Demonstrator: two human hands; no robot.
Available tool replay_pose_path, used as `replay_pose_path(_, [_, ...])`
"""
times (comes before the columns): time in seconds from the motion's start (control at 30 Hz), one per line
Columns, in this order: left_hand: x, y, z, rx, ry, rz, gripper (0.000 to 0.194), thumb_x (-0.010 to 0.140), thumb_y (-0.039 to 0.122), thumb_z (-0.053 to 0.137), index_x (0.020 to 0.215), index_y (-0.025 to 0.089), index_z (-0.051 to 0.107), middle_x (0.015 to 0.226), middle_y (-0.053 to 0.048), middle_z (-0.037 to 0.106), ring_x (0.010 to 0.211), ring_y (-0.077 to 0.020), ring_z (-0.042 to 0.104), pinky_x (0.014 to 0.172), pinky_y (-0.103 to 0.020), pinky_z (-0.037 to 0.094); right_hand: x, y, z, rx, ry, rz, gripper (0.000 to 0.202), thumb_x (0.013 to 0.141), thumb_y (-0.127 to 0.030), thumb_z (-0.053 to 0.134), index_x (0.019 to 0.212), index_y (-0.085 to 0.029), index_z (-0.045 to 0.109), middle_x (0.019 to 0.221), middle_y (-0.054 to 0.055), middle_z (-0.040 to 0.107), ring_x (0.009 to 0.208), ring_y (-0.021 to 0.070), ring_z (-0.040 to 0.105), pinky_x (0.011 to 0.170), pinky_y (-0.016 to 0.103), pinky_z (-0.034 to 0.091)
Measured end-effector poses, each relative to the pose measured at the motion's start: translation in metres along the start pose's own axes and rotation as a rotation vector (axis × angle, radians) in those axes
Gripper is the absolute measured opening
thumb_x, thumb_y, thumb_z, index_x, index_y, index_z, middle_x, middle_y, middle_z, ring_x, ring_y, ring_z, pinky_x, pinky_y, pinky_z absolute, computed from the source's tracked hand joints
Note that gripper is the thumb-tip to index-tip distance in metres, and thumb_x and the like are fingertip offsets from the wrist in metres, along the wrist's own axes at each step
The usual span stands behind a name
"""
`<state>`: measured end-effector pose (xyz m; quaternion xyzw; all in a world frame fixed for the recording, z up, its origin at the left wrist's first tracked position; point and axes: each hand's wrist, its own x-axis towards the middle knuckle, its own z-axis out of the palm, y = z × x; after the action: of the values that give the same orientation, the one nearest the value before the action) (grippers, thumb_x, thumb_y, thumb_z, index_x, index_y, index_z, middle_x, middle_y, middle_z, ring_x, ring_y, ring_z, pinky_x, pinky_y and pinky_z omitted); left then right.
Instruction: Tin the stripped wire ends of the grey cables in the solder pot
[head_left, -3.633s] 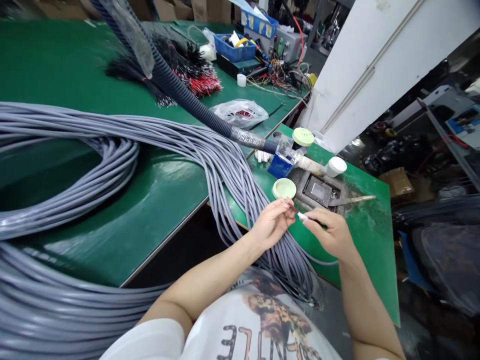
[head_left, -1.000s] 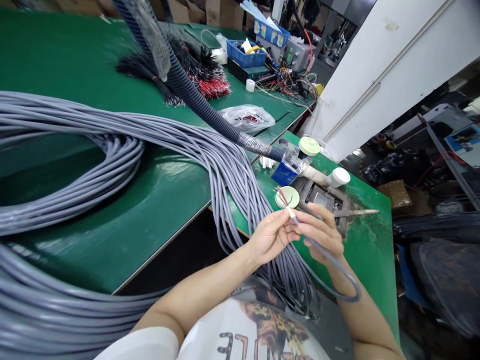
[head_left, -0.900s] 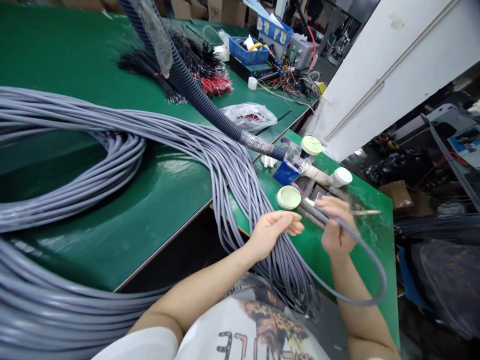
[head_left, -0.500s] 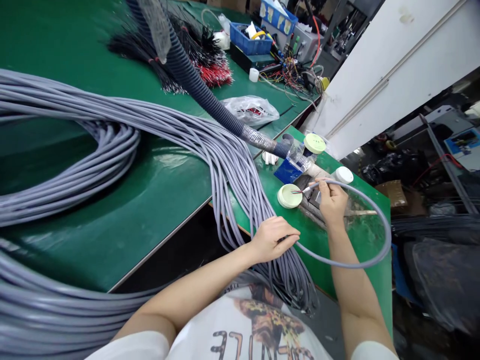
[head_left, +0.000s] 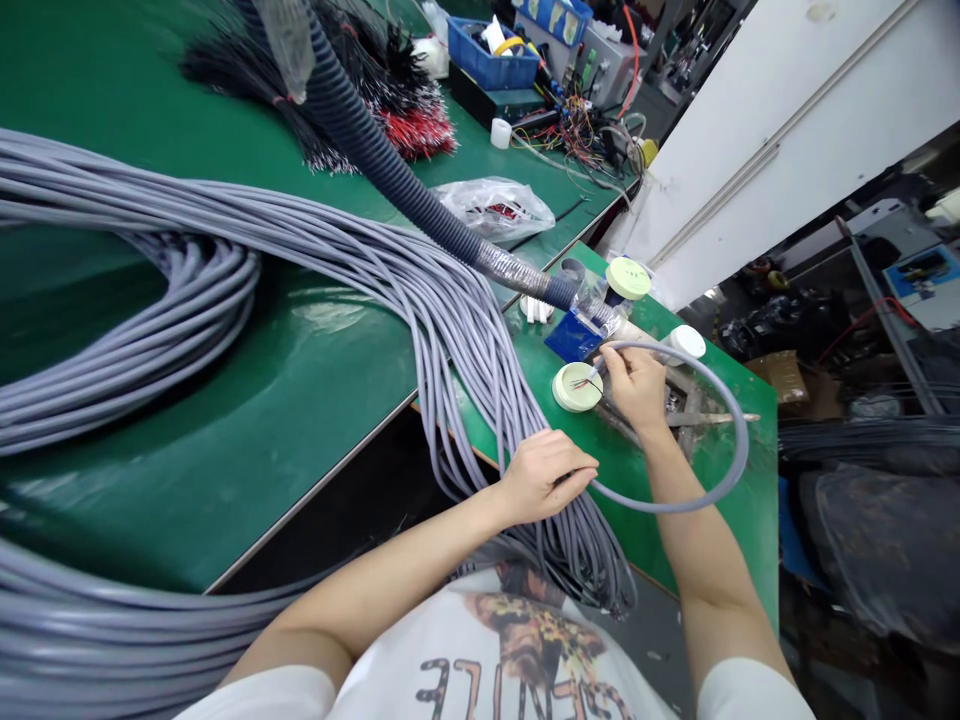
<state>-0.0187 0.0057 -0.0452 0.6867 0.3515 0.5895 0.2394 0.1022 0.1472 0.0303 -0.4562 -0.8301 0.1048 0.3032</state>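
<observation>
My right hand (head_left: 634, 385) pinches a grey cable (head_left: 739, 415) close to its stripped end, whose thin wires lie over a small pale green dish (head_left: 576, 390). From there the cable loops round to the right and back to my left hand (head_left: 546, 475), which is closed on it. Under and beside my left hand runs a thick bundle of grey cables (head_left: 480, 330). A dark corrugated hose (head_left: 390, 165) ends just behind my right hand, near a blue block (head_left: 574, 338).
White-lidded jar (head_left: 687, 344) and green-lidded jar (head_left: 628, 279) stand behind my right hand. Coiled cables (head_left: 202, 290) cover the left table (head_left: 337, 350). Black wire bundles (head_left: 375, 90), a plastic bag (head_left: 499, 208) and a blue bin (head_left: 491, 60) are at the back.
My right hand has moved left with the cable end, so the wires are further over the dish and the loop has shifted left. My left hand has barely moved.
</observation>
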Motion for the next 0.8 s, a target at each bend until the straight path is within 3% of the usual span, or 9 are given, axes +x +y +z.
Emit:
replay_pose_path(0.37, [0.000, 0.000, 0.001, 0.019, 0.009, 0.013, 0.015, 0.086, 0.022, 0.055, 0.093, 0.018, 0.067, 0.078, -0.008, 0.071, 0.071, -0.0171, 0.063, 0.070, -0.031, 0.044, 0.006, -0.006, 0.002, -0.057, -0.016, -0.048, 0.030, 0.090, -0.034, 0.048, 0.075, -0.019, 0.069, 0.076, 0.003, 0.071, 0.072, 0.0170, 0.063, 0.070, 0.029, 0.044])
replay_pose_path(0.57, [-0.001, -0.001, 0.000, 0.012, 0.009, 0.023, 0.015, 0.085, 0.020, 0.057, 0.095, 0.018, 0.067, 0.078, -0.007, 0.071, 0.072, -0.0169, 0.063, 0.070, -0.031, 0.044, 0.002, -0.002, -0.036, -0.134, 0.108, -0.025, 0.029, 0.091, -0.035, 0.048, 0.080, -0.019, 0.070, 0.078, 0.004, 0.072, 0.074, 0.0187, 0.064, 0.069, 0.030, 0.045])
replay_pose_path(0.7, [-0.001, -0.002, 0.001, 0.013, 0.016, 0.035, 0.014, 0.083, 0.018, 0.059, 0.096, 0.018, 0.066, 0.077, -0.007, 0.070, 0.072, -0.0166, 0.062, 0.070, -0.031, 0.043, -0.006, 0.025, -0.065, -0.233, 0.187, 0.014, 0.027, 0.090, -0.034, 0.048, 0.083, -0.019, 0.069, 0.080, 0.004, 0.072, 0.076, 0.0196, 0.064, 0.071, 0.031, 0.045])
replay_pose_path(0.8, [-0.002, -0.002, 0.002, 0.011, 0.015, 0.044, 0.016, 0.082, 0.015, 0.060, 0.097, 0.018, 0.065, 0.077, -0.006, 0.070, 0.074, -0.0169, 0.062, 0.071, -0.031, 0.043, -0.013, 0.052, -0.075, -0.296, 0.217, 0.043, 0.026, 0.089, -0.032, 0.050, 0.079, -0.018, 0.068, 0.076, 0.005, 0.071, 0.073, 0.0194, 0.063, 0.071, 0.031, 0.044])
